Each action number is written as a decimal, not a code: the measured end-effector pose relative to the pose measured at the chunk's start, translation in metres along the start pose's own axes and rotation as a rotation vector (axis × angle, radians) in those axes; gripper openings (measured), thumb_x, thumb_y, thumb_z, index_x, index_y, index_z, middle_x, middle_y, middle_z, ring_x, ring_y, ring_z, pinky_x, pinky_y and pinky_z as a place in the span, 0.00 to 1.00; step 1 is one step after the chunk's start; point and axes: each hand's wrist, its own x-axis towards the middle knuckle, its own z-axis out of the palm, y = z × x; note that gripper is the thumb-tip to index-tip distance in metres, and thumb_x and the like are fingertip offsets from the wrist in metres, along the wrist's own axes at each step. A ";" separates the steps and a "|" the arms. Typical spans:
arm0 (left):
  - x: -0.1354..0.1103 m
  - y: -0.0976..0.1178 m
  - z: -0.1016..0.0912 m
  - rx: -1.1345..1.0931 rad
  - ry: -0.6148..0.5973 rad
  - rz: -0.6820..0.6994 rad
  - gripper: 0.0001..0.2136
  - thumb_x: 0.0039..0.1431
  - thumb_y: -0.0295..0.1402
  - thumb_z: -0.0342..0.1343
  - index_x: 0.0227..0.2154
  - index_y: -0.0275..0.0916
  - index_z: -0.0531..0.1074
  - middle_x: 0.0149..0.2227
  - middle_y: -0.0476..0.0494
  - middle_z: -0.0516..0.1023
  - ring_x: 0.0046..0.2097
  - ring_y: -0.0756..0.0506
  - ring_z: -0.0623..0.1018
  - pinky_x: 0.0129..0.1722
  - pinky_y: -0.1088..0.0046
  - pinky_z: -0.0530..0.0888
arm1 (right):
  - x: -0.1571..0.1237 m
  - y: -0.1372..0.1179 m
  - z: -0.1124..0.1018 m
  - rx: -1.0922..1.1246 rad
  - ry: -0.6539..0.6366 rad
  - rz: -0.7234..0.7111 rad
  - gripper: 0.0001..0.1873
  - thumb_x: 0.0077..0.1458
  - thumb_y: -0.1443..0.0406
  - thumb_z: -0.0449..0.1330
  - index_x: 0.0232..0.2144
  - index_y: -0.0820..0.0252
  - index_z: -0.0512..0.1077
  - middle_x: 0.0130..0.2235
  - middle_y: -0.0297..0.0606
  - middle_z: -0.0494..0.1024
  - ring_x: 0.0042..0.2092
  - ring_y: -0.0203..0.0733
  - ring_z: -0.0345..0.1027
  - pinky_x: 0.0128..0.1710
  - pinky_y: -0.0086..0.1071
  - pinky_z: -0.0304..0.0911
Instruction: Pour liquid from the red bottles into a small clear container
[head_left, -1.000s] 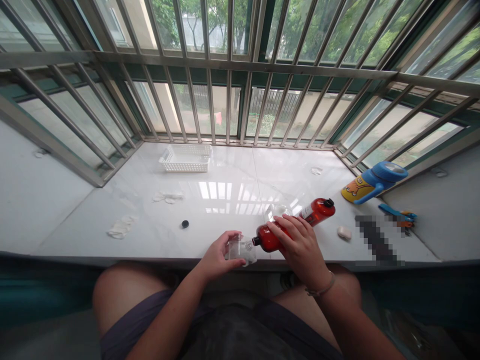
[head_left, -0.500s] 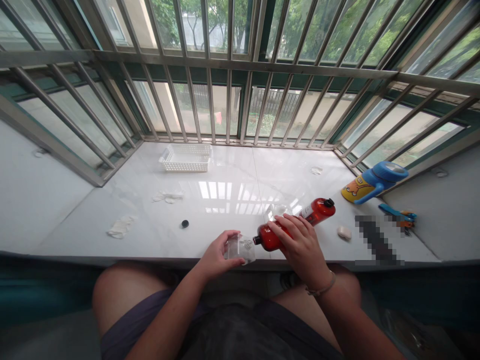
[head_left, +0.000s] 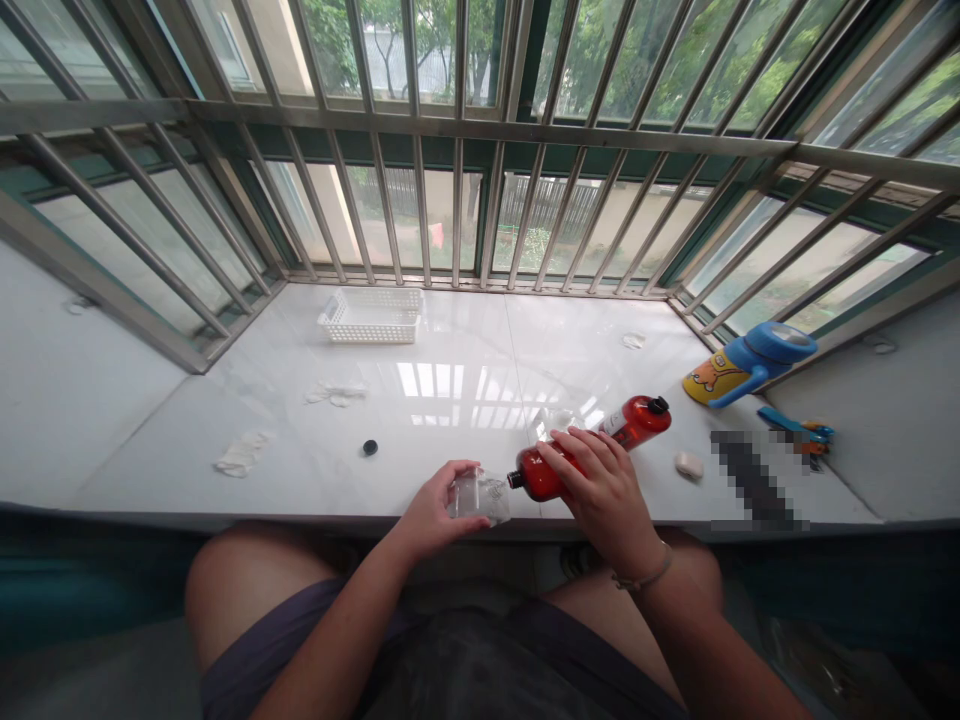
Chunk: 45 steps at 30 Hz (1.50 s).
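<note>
My right hand (head_left: 600,490) grips a red-brown bottle (head_left: 534,475) tipped on its side, its open neck pointing left. My left hand (head_left: 435,515) holds a small clear plastic cup (head_left: 480,497) right at that neck, above the near edge of the white marble sill (head_left: 450,390). A second red-brown bottle (head_left: 637,420) with a black cap lies on the sill just behind my right hand. A small black cap (head_left: 370,448) rests on the sill to the left.
A white plastic basket (head_left: 373,316) stands at the back left. Crumpled white wipes (head_left: 241,455) lie on the left, and a small white lump (head_left: 688,465) on the right. A blue and yellow lamp (head_left: 746,362) lies at the right. Metal window bars (head_left: 457,150) close off the far side.
The tipped bottle and cup have barely shifted; both hands hold the same pose.
</note>
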 end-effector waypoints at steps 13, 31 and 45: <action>-0.001 0.002 0.000 0.059 0.009 0.017 0.37 0.50 0.41 0.79 0.61 0.43 0.70 0.62 0.34 0.76 0.60 0.34 0.80 0.62 0.53 0.77 | 0.001 -0.001 -0.002 -0.003 -0.002 -0.005 0.30 0.66 0.72 0.62 0.67 0.47 0.70 0.65 0.41 0.77 0.68 0.55 0.66 0.71 0.54 0.53; 0.000 0.001 0.000 0.050 0.030 0.014 0.37 0.47 0.41 0.80 0.59 0.44 0.71 0.61 0.35 0.77 0.60 0.33 0.80 0.60 0.54 0.78 | 0.004 -0.002 -0.005 -0.020 -0.004 -0.009 0.30 0.67 0.72 0.62 0.67 0.45 0.70 0.65 0.40 0.78 0.68 0.54 0.67 0.71 0.54 0.54; 0.002 -0.005 -0.001 0.005 0.042 0.017 0.38 0.47 0.40 0.80 0.60 0.43 0.70 0.61 0.35 0.77 0.61 0.33 0.79 0.63 0.53 0.76 | 0.007 -0.004 -0.007 -0.025 0.000 -0.008 0.28 0.67 0.72 0.62 0.65 0.46 0.71 0.64 0.39 0.78 0.67 0.54 0.67 0.71 0.54 0.53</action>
